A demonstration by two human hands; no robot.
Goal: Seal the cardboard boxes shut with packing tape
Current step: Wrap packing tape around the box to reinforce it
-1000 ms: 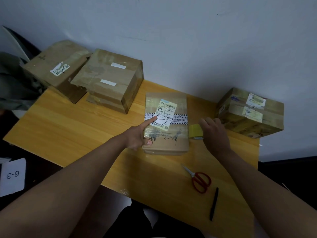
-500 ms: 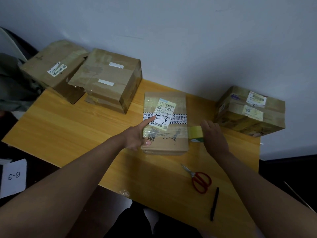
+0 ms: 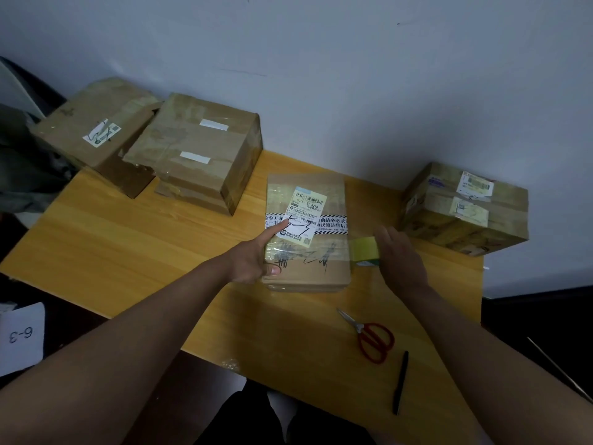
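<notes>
A flat cardboard box [image 3: 324,268] with a white shipping label and black scribbles lies in the middle of the yellow wooden table [image 3: 128,252]. My left hand [image 3: 253,258] rests on the box's left edge, its index finger stretched onto the label and its thumb lying on the box top. A yellow-green roll of packing tape [image 3: 364,250] sits against the box's right side. My right hand [image 3: 401,258] grips that roll from the right and hides most of it. A glossy strip of clear tape crosses the box top towards the roll.
Two larger cardboard boxes [image 3: 199,155] [image 3: 93,133] stand at the back left, and a labelled one [image 3: 462,210] at the back right. Red-handled scissors [image 3: 372,338] and a black pen [image 3: 401,380] lie near the table's front right. The wall runs right behind the table.
My right hand has drawn the tape roll slightly nearer the box's right side. The left hand stays put on the box.
</notes>
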